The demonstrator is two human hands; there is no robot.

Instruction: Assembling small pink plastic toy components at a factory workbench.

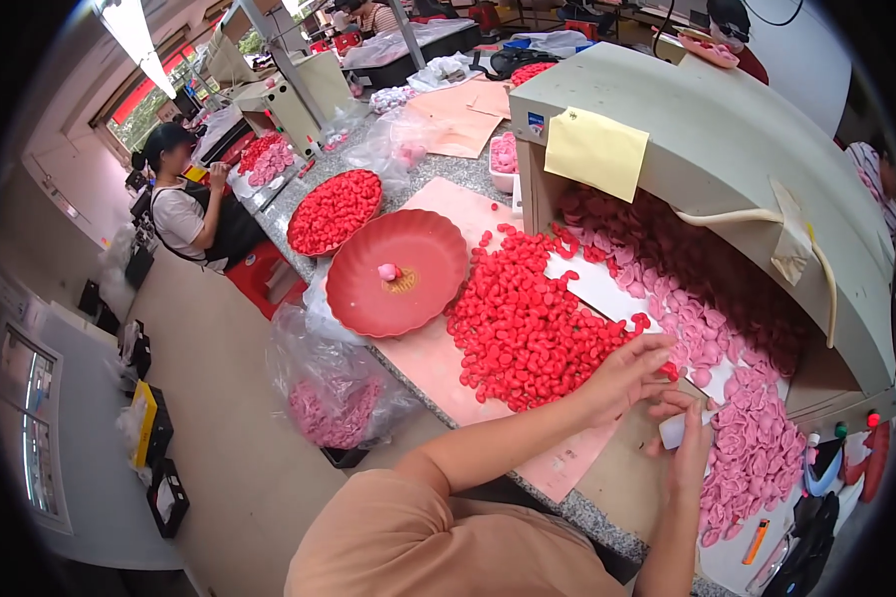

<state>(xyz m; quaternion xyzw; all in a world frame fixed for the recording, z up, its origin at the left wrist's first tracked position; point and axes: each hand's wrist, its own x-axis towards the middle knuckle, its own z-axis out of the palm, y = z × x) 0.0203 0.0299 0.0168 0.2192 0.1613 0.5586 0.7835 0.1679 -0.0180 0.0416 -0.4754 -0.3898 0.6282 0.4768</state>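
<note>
My left hand (622,378) is closed, with a small red molded piece (670,371) pinched at its fingertips. Close below it, my right hand (689,448) has its fingers curled round a small white flat piece (673,431), whose kind I cannot make out. A big heap of glossy red pieces (538,323) lies on pink paper just left of my hands. Beside my right hand spreads a pile of pink cupped pieces (752,448), running back under a grey curved hood (707,149). Darker red pieces (657,239) fill the shaded space inside.
A scalloped red tray (398,303) holds one small pink-and-red piece; behind it stands a tray heaped with red pieces (336,211). A plastic bag of pink pieces (336,408) sits below the table edge. An orange lighter (757,542) lies at right. A co-worker (194,199) sits at far left.
</note>
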